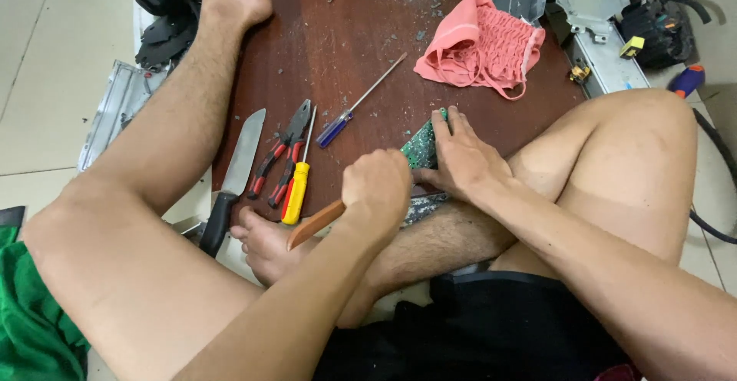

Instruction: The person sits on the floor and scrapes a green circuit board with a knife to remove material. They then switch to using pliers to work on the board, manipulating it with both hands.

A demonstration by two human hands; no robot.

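- A person sits on a tiled floor with bare legs around a dark red-brown wooden board [338,36], seen from above.
- The left hand [378,189] is closed in a fist around a brown wooden handle [316,224]; the handle sticks out toward the board's near edge, and the tool's working end is hidden under the hand.
- The right hand [461,158] lies flat on a green circuit board [421,148], its fingers spread narrowly and pressing down on it; the thumb points toward the left hand.
- The circuit board rests near the near right edge of the wooden board, just beside the person's right knee, and is mostly covered by the two hands.
- To the left of the hands, near the left edge, lie four tools side by side: a kitchen knife with a black handle [234,178], red-handled pliers [282,158], a yellow-handled screwdriver [299,181] and, slightly apart and angled toward the far edge, a blue-handled screwdriver [355,105].
- A crumpled pink cloth [480,43] lies at the far right of the wooden board.
- Grey dust and small crumbs are scattered toward the far edge.
- Grey metal casing parts [603,51] lie on the floor beyond the right edge.
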